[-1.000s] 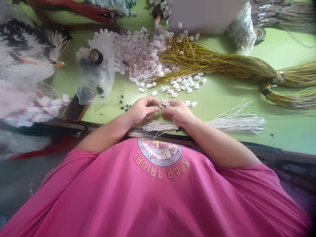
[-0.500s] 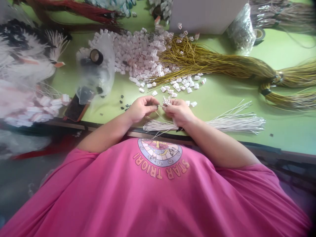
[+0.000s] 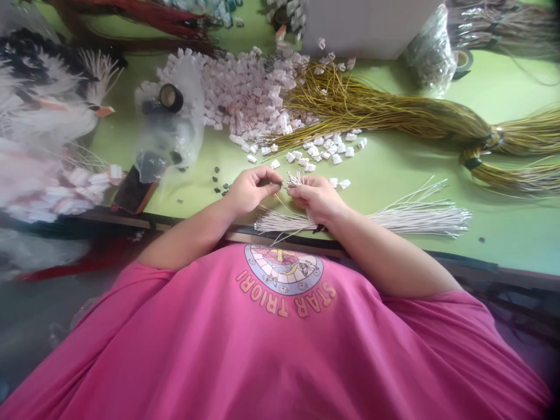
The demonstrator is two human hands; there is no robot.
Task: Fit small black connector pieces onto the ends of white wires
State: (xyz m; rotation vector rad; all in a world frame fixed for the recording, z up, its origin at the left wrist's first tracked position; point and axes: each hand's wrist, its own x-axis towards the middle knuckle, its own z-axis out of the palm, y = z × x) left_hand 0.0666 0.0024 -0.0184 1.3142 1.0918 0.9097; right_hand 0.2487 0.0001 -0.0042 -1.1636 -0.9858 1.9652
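Note:
My left hand [image 3: 254,188] is closed in a pinch, with a small dark piece just showing at its fingertips. Its exact kind is too small to make out. My right hand [image 3: 318,198] is wrapped round a bunch of thin white wires [image 3: 294,179], whose ends stick up past the thumb and fingers. The fingertips of both hands nearly meet, and a single wire runs down below them. Under and beside my right hand lies a larger bundle of white wires [image 3: 415,220] on the green table [image 3: 503,233]. Several small black parts [image 3: 216,179] lie left of my left hand.
Beyond my hands spreads a heap of white plastic connectors [image 3: 245,96]. A tied bundle of yellow-and-black wires [image 3: 415,111] reaches right. A clear bag with a tape roll [image 3: 170,98], a dark phone-like object [image 3: 135,188], and a white box [image 3: 363,29] stand around.
The hands stay almost in place. My left fingertips and the dark piece shift very slightly beside the wire ends; the view itself moves a little.

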